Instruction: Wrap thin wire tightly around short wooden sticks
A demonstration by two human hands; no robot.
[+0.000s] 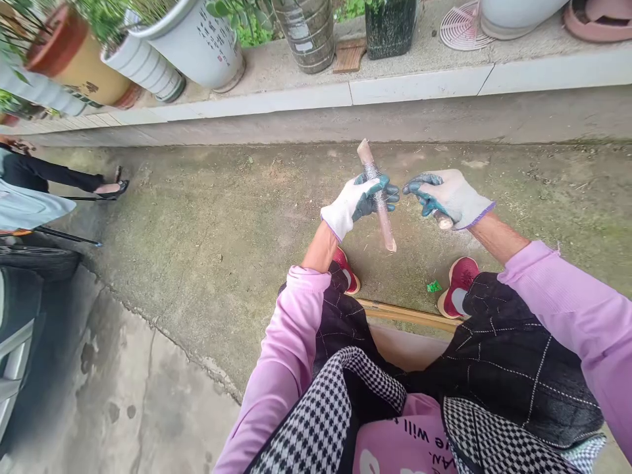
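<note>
My left hand, in a white glove with a dark blue-green coated palm, is closed round the middle of a pale wooden stick. The stick points up and away at a slant, and fine, shiny wire or thread is wound round its middle. Just to the right, my right hand, gloved the same way, is closed on a second, short piece of wood whose pale cut end shows below the fingers. Its fingertips point toward the wound part. Whether a strand runs between the hands is hard to make out.
Potted plants, including a white pot, line a tiled ledge ahead. A green wrapper lies on the concrete near my right shoe. At left are another person's leg and a vehicle wheel.
</note>
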